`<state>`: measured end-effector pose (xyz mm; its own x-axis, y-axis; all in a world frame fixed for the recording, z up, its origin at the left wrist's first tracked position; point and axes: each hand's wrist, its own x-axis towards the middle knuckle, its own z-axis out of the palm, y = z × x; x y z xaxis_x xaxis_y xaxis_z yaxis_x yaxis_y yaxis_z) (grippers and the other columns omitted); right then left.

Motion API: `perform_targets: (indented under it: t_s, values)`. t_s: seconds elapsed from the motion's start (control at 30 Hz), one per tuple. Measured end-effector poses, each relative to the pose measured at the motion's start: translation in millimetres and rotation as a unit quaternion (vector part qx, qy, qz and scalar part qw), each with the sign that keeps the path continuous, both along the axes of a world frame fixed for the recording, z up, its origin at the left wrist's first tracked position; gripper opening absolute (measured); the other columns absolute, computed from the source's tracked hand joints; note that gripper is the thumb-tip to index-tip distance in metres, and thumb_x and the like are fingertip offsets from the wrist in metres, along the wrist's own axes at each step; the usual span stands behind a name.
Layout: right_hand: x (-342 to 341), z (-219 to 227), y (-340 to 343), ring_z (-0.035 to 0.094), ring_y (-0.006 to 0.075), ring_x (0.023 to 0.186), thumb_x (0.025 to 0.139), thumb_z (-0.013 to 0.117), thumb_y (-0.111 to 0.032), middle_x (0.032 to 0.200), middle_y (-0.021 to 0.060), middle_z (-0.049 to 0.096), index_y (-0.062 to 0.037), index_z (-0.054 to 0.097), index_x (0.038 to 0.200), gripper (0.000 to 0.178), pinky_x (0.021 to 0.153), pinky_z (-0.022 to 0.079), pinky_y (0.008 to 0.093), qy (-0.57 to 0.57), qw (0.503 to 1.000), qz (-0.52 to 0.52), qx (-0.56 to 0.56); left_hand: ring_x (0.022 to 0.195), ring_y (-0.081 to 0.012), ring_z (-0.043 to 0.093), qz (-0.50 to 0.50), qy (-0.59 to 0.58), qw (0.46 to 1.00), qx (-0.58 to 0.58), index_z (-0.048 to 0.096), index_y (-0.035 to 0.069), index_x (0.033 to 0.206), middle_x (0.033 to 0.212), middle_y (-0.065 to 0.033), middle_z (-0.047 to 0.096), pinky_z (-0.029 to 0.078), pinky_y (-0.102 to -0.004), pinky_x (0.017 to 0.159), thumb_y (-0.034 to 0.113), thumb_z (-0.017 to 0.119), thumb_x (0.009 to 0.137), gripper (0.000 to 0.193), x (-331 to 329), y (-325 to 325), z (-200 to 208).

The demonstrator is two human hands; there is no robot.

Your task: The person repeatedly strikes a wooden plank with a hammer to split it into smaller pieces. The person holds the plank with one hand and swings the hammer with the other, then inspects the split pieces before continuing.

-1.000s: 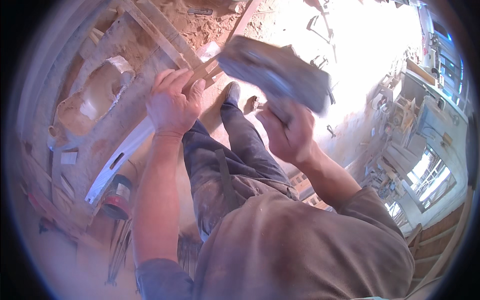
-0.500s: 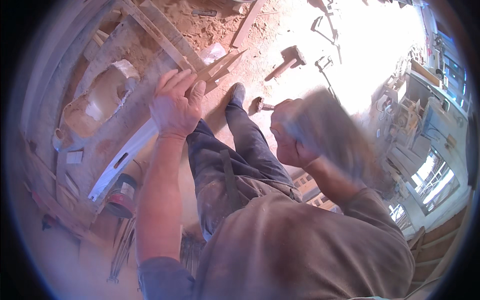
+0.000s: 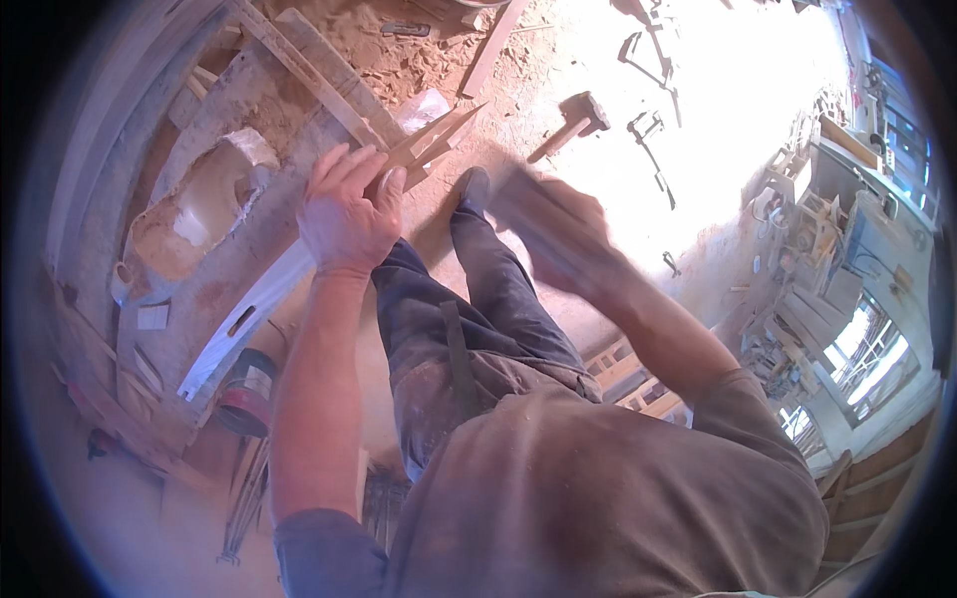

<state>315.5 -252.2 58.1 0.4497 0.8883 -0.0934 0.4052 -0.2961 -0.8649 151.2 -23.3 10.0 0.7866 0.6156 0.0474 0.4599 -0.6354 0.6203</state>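
My left hand is closed around the near end of a pale piece of wood beside the bench, its thumb pressed along the side. The far end of the wood splits into sharp, tapering points. My right hand grips a dark, flat, board-like tool, smeared by motion, so its kind cannot be made out. The tool's far end lies to the left of my right hand, above my shoe, apart from the pale wood in this view.
The wooden bench at left carries a hollowed basin-like block. A mallet and several clamps lie on the floor ahead. Wood shavings cover the far floor. A tin stands below the bench; scrap wood is piled at right.
My right hand has swung the flat tool from the right of the hand over to its left, toward the pale wood. My left hand and the wood have hardly moved.
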Motion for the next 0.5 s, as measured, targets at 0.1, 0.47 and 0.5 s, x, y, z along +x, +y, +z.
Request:
perform_targets:
  t_s: [0.1, 0.47, 0.5]
  values:
    - [9, 4, 30, 0.067, 0.0433, 0.065, 0.099, 0.067, -0.017, 0.078, 0.0220, 0.068, 0.0011, 0.053, 0.104, 0.024, 0.060, 0.051, 0.0524, -0.051, 0.962, 0.018, -0.268, 0.117, -0.0311, 0.069, 0.005, 0.025, 1.000, -0.006, 0.082, 0.011, 0.104, 0.114, -0.0063, 0.079, 0.055, -0.0425, 0.100, 0.029, 0.079, 0.088, 0.025, 4, -5, 9]
    - [0, 62, 24, 0.065, 0.0219, 0.079, 0.094, 0.068, 0.008, 0.090, 0.0148, 0.070, 0.0040, 0.066, 0.102, 0.009, 0.070, 0.052, 0.0349, 0.023, 0.957, -0.022, 0.287, 0.114, -0.0317, 0.071, -0.015, -0.019, 1.000, 0.017, 0.080, 0.003, 0.105, 0.113, -0.0108, 0.079, 0.057, -0.0412, 0.099, 0.020, 0.067, 0.094, 0.023, -4, 1, 3]
    - [6, 79, 29, 0.063, 0.0196, 0.075, 0.096, 0.067, 0.007, 0.087, 0.0125, 0.069, 0.0045, 0.062, 0.110, 0.015, 0.067, 0.051, 0.0328, -0.009, 0.974, 0.012, 0.225, 0.113, -0.0318, 0.071, -0.014, -0.028, 0.999, 0.033, 0.080, 0.003, 0.105, 0.113, -0.0111, 0.079, 0.057, -0.0412, 0.098, 0.020, 0.068, 0.094, 0.024, -5, -1, 2]
